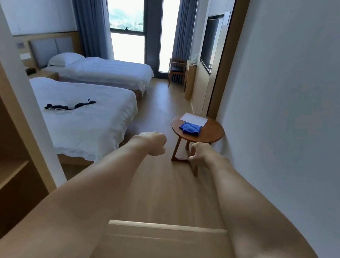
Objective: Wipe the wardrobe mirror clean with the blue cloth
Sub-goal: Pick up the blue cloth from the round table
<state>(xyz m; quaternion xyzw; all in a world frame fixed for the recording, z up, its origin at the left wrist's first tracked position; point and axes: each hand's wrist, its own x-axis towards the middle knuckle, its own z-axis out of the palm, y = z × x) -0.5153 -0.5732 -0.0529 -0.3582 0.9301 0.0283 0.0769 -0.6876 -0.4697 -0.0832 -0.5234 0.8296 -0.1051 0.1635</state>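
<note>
floor (162,110): pale wood | two white beds (94,106) left | window (127,16): bright, blue curtains (83,11) | wall (296,101) right

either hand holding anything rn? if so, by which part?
Nothing held. The left hand and right hand are both curled loosely and empty. The blue cloth lies untouched on the round table.

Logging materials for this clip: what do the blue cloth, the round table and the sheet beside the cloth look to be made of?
Blue cloth: soft, plush fabric, probably microfibre; it lies crumpled, matte.
Round table: wood or wood veneer, warm brown with a smooth, slightly satin top.
White sheet: likely paper or thin card; flat, matte, crisp edges.
</note>
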